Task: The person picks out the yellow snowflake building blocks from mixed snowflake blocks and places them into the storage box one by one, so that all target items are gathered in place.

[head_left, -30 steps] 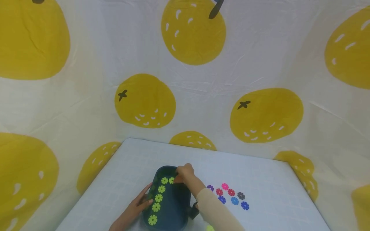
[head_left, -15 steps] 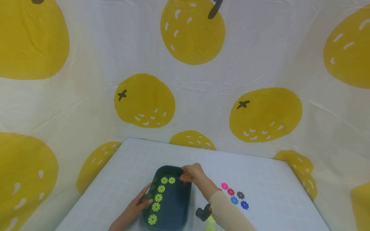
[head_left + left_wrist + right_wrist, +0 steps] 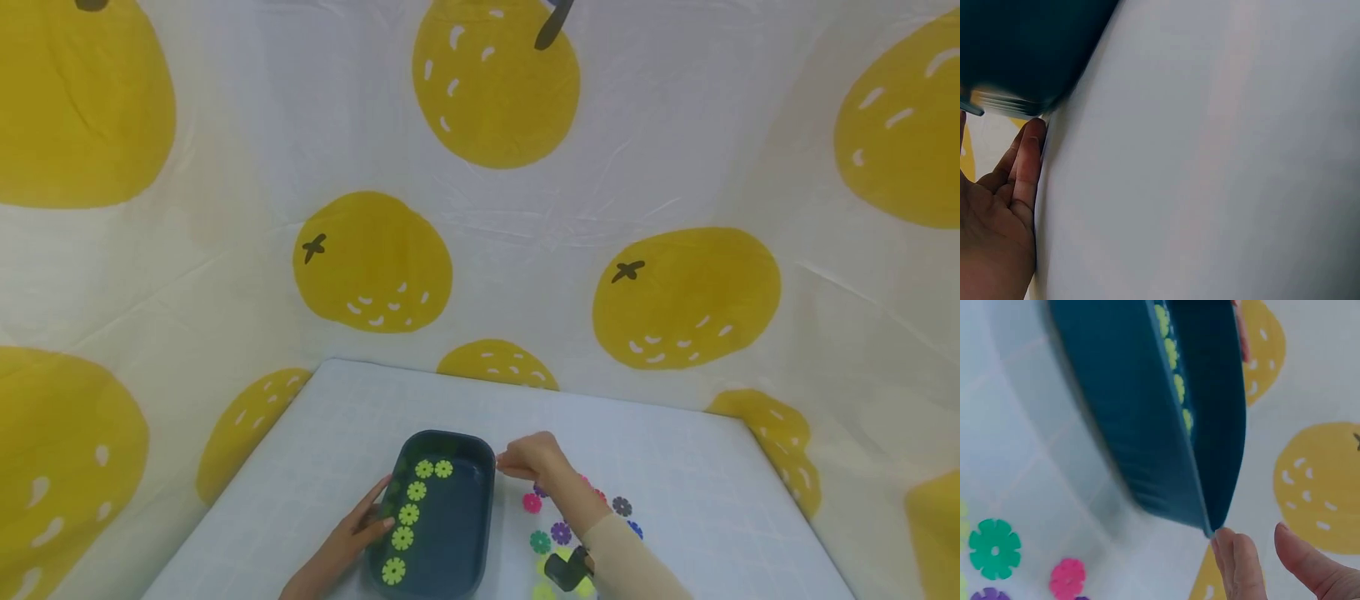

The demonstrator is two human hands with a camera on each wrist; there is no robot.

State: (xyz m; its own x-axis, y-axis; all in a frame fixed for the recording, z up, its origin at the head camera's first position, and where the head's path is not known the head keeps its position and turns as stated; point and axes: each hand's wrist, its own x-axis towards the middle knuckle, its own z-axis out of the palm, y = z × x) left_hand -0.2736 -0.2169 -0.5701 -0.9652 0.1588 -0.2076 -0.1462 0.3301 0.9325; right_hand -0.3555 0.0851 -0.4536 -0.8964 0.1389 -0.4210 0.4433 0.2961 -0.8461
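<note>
A dark teal tray (image 3: 453, 533) lies on the table, with several yellow-green notched flower-shaped plastic discs (image 3: 408, 514) inside, forming a line up its left side and turning along the far end. At its left wall, my left hand (image 3: 348, 542) holds it, thumb over the rim and fingers along the outside; the fingers (image 3: 1027, 175) show below the tray in the left wrist view. My right hand (image 3: 536, 458) is just right of the tray's far right corner. Its thumb (image 3: 1307, 556) and fingers are apart, with nothing between them.
Right of the tray lie loose discs: a green disc (image 3: 540, 542), a purple disc (image 3: 561, 533), a pink disc (image 3: 532, 502), a grey disc (image 3: 622, 506), and more partly under my right forearm. A white curtain (image 3: 525, 275) with yellow fruit prints stands behind the table.
My right hand has moved from inside the tray's far end, out over the right rim, to the right. The discs in the tray and my left hand stay in place.
</note>
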